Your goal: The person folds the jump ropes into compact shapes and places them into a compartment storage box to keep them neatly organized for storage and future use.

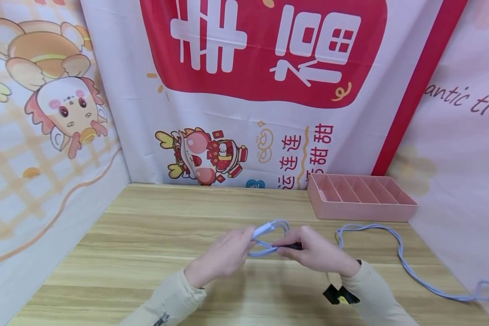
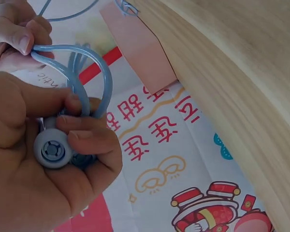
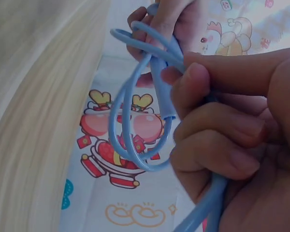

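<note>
A light-blue jump rope is partly gathered in loops between the hands. My left hand holds its handles, fingers curled around them; a round handle end shows in the left wrist view, with a second partly hidden beside it. In the right wrist view a long blue handle sticks out of the left hand. My right hand pinches the doubled cord between thumb and fingers, and cord passes down below its palm. Something dark shows at the right fingers; I cannot tell what it is.
The rope's loose length trails over the wooden table to its right edge. A pink divided box stands at the back right. Printed cloths hang behind and at both sides. A black and yellow piece is by the right sleeve.
</note>
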`<action>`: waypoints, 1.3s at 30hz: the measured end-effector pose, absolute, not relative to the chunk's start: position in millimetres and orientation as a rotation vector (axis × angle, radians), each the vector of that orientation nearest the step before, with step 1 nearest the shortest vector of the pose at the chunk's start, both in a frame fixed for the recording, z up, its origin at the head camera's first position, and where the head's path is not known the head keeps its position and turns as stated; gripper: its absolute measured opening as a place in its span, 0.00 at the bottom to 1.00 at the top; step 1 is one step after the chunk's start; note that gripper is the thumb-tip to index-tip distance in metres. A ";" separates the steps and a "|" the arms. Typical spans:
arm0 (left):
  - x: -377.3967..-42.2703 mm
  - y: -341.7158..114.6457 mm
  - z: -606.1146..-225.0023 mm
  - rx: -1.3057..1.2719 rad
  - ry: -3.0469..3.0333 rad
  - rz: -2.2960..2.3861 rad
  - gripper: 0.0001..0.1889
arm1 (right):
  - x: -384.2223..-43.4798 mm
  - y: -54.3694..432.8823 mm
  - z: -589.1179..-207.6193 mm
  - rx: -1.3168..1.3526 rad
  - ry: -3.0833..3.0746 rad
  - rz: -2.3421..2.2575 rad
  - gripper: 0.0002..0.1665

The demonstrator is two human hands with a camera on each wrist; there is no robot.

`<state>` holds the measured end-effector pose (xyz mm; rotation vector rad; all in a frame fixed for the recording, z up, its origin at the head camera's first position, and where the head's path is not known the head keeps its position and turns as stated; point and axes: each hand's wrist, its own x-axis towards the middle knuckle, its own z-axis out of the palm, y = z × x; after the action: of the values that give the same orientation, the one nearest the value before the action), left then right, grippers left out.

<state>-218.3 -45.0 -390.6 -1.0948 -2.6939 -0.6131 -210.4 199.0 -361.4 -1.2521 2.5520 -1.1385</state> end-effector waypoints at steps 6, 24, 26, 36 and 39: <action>-216.9 -45.4 -389.6 -1.280 -2.694 -0.564 0.06 | -212.9 200.7 -364.0 -1.405 2.624 -1.197 0.10; -213.9 -47.2 -383.3 -1.360 -2.743 -0.588 0.20 | -213.8 197.9 -367.8 -1.713 2.716 -1.310 0.10; -214.0 -47.1 -384.0 -1.363 -2.759 -0.606 0.23 | -214.3 199.2 -368.0 -1.695 2.721 -1.309 0.10; -214.0 -48.0 -385.8 -1.406 -2.776 -0.614 0.24 | -217.6 197.4 -371.8 -1.769 2.731 -1.303 0.11; -212.6 -44.5 -387.5 -1.448 -2.736 -0.563 0.19 | -216.9 195.2 -373.6 -1.792 2.734 -1.296 0.11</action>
<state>-212.6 -44.5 -387.5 -1.4485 -2.7360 -0.5625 -216.9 195.2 -373.6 -1.7921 2.7338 -1.2962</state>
